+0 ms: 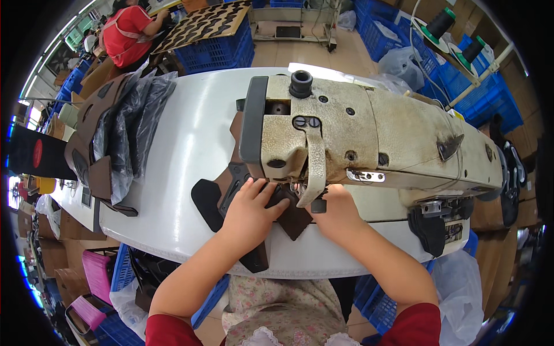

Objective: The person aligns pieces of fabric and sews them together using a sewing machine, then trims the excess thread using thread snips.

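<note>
A stack of dark brown cut leather pieces [95,138] lay at the left edge of the white worktable [190,138]. Near the front edge, the left hand [249,210] pressed flat, fingers spread, on a dark brown and black shoe-upper piece [231,190]. The right hand [337,213] held the same piece under the worn cream sewing machine [369,138]; its fingers were hidden.

Clear plastic bags [130,124] on table's left.
</note>
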